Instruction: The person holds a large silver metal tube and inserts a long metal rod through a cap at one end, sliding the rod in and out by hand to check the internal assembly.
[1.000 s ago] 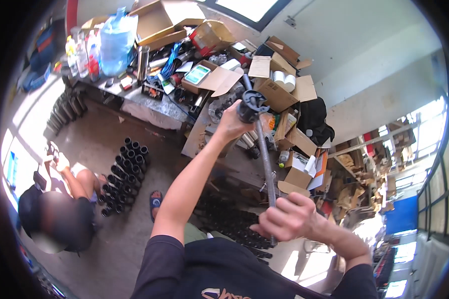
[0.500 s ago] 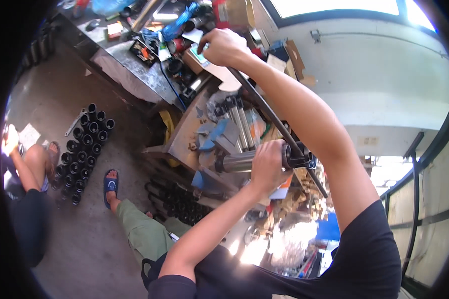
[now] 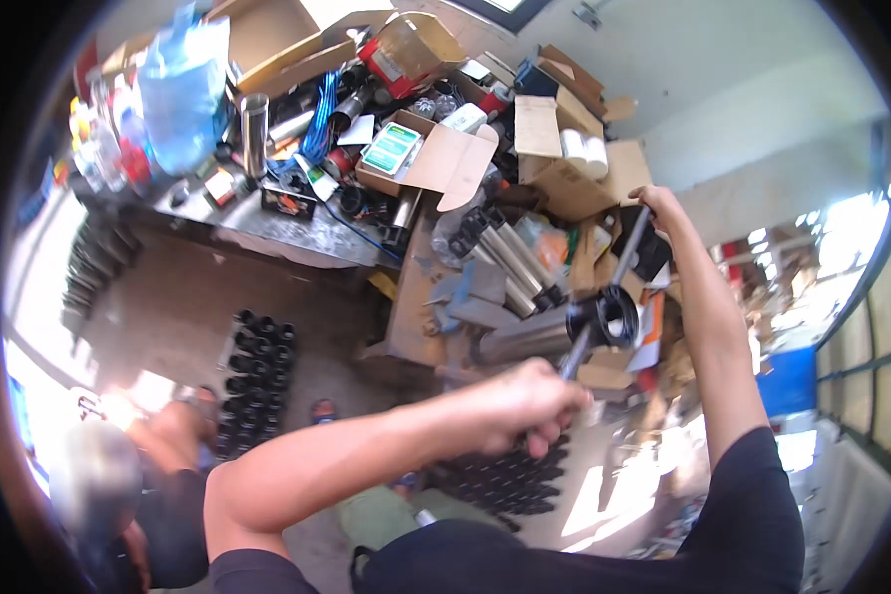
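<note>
A shiny metal cylinder lies along the edge of the wooden bench, with a black ring-shaped end facing right. A long metal bar crosses slantwise at this black end. My right hand is closed around the bar's upper, far end. Toward the bar's lower, near end is my left hand, its fingers curled around it and somewhat blurred. How the bar sits in the black end is partly hidden.
Several silver cylinders lie behind on the wooden bench. An open cardboard box stands beyond them. A cluttered metal table is at the far left. Black cylindrical parts stand on the floor, near a seated person.
My left hand has let go of the cylinder and moved to the bar's near end. My right hand has swung the bar's far end to the right. The view has shifted.
</note>
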`<state>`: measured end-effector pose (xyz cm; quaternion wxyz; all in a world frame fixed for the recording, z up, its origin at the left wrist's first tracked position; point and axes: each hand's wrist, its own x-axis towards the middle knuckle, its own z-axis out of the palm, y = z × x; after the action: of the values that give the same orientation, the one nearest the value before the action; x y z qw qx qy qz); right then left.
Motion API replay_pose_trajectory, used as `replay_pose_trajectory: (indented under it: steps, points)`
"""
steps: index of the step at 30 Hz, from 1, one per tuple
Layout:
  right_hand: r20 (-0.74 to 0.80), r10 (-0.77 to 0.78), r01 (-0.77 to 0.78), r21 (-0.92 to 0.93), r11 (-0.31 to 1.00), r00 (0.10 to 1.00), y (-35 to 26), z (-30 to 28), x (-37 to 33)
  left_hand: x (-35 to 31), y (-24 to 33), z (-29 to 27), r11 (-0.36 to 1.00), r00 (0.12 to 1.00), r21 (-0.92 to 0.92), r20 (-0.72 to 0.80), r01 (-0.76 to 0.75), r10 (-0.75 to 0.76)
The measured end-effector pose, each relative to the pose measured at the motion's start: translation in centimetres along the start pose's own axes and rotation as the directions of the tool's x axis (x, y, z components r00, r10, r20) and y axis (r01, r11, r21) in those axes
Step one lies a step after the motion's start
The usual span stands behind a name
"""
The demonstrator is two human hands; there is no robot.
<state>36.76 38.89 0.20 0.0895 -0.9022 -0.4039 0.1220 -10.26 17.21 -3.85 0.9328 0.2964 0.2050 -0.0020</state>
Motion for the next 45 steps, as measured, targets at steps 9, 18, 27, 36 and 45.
replay_pose_trajectory:
  steps: [9, 18, 27, 36, 45]
  points:
    - [0.2, -0.719, 0.746, -0.199, 0.636, 0.666, -2.8, 5.7, -4.0, -2.7, -0.3, 4.4, -0.08, 0.503, 0.932, -0.117, 0.353, 0.856]
    - [-0.392, -0.349, 0.377, -0.005, 0.926, 0.852, 10.1, 5.0, -13.7, 2.4, 2.7, 5.6, -0.363, 0.41, 0.274, -0.137, 0.89, 0.902]
    - [-0.429, -0.243, 0.314, 0.103, 0.944, 0.87, 21.5, 6.5, -40.9, 4.9, 14.2, -3.5, -0.867, 0.717, 0.328, 0.49, 0.375, 0.496]
    - [-0.313, -0.418, 0.46, 0.074, 0.885, 0.853, 23.7, 5.6, -42.7, 7.1, 13.0, -3.9, -0.703, 0.46, 0.448, 0.539, 0.553, 0.705]
    - [0.667, -0.564, 0.072, 0.613, 0.787, 0.487, 23.2, 0.6, -35.4, 10.7, 12.0, -5.2, -0.634, -0.042, 0.641, 0.717, 0.433, 0.696]
